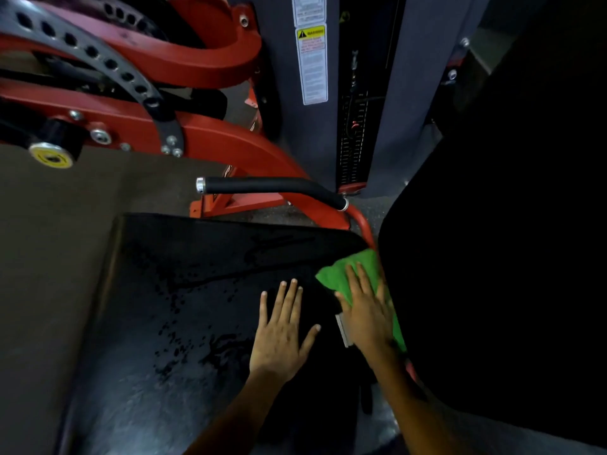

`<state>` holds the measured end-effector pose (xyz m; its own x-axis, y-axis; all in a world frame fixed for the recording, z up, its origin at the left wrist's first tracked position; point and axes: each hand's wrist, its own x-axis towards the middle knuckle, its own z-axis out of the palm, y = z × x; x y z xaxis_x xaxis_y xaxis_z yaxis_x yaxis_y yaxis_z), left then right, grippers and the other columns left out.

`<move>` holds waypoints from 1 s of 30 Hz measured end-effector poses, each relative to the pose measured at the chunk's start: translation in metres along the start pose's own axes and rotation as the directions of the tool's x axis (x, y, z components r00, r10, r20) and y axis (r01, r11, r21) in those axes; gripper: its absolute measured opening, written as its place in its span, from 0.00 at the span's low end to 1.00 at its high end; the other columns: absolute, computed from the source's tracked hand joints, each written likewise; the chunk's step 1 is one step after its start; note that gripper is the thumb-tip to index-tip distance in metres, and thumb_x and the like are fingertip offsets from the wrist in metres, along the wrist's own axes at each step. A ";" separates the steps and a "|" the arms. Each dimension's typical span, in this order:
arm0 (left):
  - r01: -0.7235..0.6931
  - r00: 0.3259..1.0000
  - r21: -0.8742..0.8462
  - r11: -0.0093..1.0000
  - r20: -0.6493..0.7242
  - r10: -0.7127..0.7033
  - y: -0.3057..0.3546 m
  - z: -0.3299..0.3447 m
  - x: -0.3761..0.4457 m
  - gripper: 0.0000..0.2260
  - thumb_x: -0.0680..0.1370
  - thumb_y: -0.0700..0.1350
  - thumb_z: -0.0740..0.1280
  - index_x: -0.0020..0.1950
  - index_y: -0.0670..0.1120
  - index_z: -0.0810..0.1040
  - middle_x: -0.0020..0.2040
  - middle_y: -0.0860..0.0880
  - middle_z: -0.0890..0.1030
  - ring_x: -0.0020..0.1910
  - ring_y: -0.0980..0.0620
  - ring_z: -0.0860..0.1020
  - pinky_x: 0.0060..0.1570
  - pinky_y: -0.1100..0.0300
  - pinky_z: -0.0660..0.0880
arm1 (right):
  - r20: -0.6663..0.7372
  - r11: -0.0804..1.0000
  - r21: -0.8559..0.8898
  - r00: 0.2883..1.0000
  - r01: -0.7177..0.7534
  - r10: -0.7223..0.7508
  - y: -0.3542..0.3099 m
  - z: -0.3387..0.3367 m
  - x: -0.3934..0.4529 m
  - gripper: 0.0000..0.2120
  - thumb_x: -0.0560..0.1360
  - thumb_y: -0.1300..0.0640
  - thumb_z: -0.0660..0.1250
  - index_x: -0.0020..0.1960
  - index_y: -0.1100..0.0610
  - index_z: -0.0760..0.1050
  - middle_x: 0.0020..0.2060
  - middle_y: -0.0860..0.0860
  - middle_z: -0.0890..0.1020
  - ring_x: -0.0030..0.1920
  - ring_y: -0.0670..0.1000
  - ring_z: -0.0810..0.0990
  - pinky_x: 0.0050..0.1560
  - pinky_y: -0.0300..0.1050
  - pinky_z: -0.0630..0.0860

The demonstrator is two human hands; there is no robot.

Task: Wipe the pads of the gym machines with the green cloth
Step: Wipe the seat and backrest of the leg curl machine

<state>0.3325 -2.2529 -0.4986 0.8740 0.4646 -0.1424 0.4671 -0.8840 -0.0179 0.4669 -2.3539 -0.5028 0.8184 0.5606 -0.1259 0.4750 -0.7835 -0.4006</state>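
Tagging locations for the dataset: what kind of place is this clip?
Most likely a gym. A red machine frame with a black grip handle, a weight stack bearing a warning label, and a black seat pad being wiped with a green cloth.

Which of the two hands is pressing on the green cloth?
The right hand, lying flat on the green cloth near the seat's right edge. The left hand rests bare on the black padded seat.

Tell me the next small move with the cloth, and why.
Probably sweep the right hand, flat on the green cloth at the seat pad's right edge, leftward across it: droplets still speckle the middle. The left hand rests flat there.
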 end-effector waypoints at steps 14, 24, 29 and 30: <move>0.001 1.000 -0.031 1.000 -0.008 -0.001 -0.002 -0.001 0.001 0.34 0.81 0.62 0.41 0.76 0.37 0.52 0.74 0.43 0.63 0.76 0.48 0.51 0.74 0.45 0.43 | -0.026 0.998 -0.036 0.998 0.056 -0.057 -0.013 0.007 0.025 0.30 0.69 0.47 0.73 0.69 0.53 0.72 0.67 0.50 0.74 0.60 0.63 0.76 0.56 0.58 0.73; -0.050 0.987 -0.426 0.903 -0.159 -0.020 -0.007 -0.005 -0.002 0.32 0.77 0.60 0.55 0.74 0.41 0.60 0.77 0.47 0.51 0.76 0.54 0.43 0.74 0.54 0.43 | 0.043 0.978 -0.042 0.978 0.205 -0.203 -0.056 0.013 0.045 0.25 0.75 0.44 0.58 0.69 0.52 0.71 0.68 0.52 0.72 0.57 0.63 0.75 0.55 0.54 0.73; -0.011 0.996 -0.730 0.683 -0.072 -0.061 -0.014 -0.017 -0.008 0.33 0.71 0.57 0.57 0.74 0.45 0.58 0.75 0.64 0.37 0.77 0.53 0.45 0.74 0.55 0.52 | 0.064 0.992 -0.041 0.991 0.119 -0.116 -0.022 0.005 0.032 0.26 0.78 0.43 0.57 0.74 0.49 0.63 0.74 0.48 0.64 0.66 0.64 0.68 0.61 0.56 0.69; -0.024 0.996 -0.737 0.675 -0.079 -0.050 -0.016 -0.017 -0.007 0.32 0.71 0.56 0.58 0.74 0.45 0.58 0.74 0.65 0.37 0.77 0.52 0.45 0.74 0.53 0.54 | 0.064 0.999 0.032 0.998 -0.022 0.020 -0.027 0.005 0.045 0.27 0.79 0.44 0.57 0.76 0.49 0.58 0.76 0.48 0.58 0.71 0.64 0.60 0.66 0.56 0.64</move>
<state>0.3213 -2.2416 -0.4806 0.8572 0.5110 -0.0632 0.3932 -0.5704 0.7211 0.4891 -2.3066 -0.5027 0.8055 0.5607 -0.1920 0.4462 -0.7870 -0.4261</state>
